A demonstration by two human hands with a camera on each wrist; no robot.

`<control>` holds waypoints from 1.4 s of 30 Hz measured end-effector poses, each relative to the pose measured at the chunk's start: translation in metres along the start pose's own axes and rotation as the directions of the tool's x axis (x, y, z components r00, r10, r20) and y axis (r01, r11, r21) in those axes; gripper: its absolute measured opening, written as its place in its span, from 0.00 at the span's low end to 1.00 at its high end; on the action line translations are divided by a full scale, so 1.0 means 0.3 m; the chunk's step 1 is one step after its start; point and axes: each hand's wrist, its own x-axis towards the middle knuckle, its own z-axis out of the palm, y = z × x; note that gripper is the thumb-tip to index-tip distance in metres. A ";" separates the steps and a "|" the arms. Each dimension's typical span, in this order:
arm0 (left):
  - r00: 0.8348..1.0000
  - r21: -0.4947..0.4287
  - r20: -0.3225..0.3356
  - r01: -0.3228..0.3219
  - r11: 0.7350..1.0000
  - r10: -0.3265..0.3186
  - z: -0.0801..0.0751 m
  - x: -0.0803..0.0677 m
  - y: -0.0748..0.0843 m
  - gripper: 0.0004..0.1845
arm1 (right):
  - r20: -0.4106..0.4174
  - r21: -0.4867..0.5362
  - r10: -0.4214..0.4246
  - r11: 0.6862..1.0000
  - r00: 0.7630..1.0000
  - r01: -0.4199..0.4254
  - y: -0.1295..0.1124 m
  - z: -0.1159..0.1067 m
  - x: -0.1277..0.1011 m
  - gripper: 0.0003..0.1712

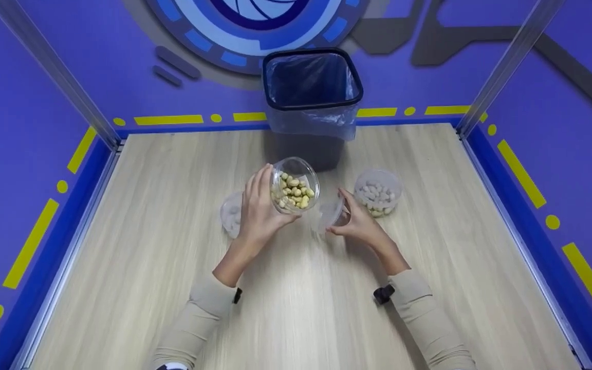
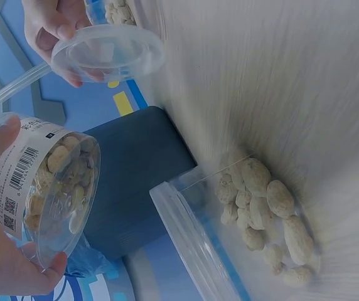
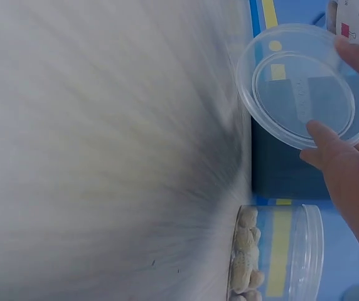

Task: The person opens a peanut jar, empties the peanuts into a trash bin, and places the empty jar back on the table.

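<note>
Left hand (image 1: 262, 211) curved wide round the open jar (image 2: 16, 150), nuts (image 1: 296, 191) showing inside; just to its right, the right hand (image 1: 362, 225) pinches the clear lid (image 3: 302, 69), thumb and fingers spread. Good form here: jar steady, mouth up against spills, lid held near its edge. Elbow room's tight: one tub (image 1: 378, 186) sits right of the right hand; another (image 1: 229, 216), left of the left, lidded or not, I can't tell.

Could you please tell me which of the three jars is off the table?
The middle jar, gripped in the air by the left hand; the leftmost jar and rightmost jar both stand on the table.
</note>
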 end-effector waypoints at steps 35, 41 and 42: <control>1.000 0.011 0.019 0.012 1.000 -0.013 0.003 -0.012 0.004 0.67 | -0.139 -0.347 0.282 0.884 0.949 -0.313 0.038 0.011 0.048 0.37; 1.000 0.025 0.009 0.000 1.000 0.000 -0.003 -0.008 0.004 0.66 | -0.141 -0.436 0.303 0.836 0.942 -0.334 0.026 0.019 0.069 0.39; 1.000 0.027 0.008 0.000 1.000 0.000 -0.005 -0.007 0.004 0.66 | -0.142 -0.451 0.304 0.828 0.942 -0.334 0.024 0.022 0.069 0.39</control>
